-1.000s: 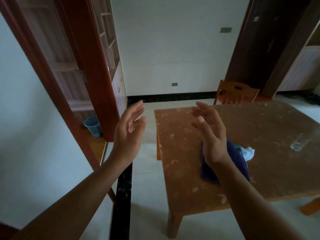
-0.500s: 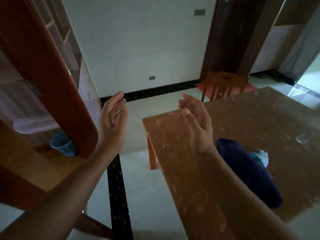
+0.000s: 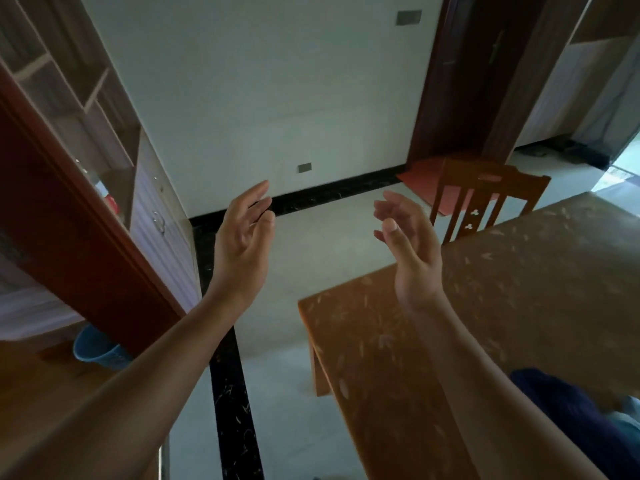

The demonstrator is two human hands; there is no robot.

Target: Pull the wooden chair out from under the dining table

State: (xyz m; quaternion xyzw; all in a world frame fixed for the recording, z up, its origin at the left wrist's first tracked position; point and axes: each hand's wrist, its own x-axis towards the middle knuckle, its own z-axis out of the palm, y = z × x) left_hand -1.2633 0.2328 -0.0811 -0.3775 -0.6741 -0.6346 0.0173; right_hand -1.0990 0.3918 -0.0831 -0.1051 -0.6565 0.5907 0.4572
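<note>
The wooden chair stands at the far side of the dining table, its slatted backrest showing above the tabletop and its seat hidden behind the table. My left hand is raised over the floor left of the table, fingers apart, holding nothing. My right hand hovers over the table's near left corner, also open and empty. Both hands are well short of the chair.
A dark blue cloth lies on the table at lower right. A blue basket sits on the floor by the red-brown door frame. A cabinet lines the left wall. Pale tiled floor stretches ahead to the white wall.
The view has moved forward and left along the table. The chair looks nearer and larger. Both hands stay raised and open, now nearer the table's corner.
</note>
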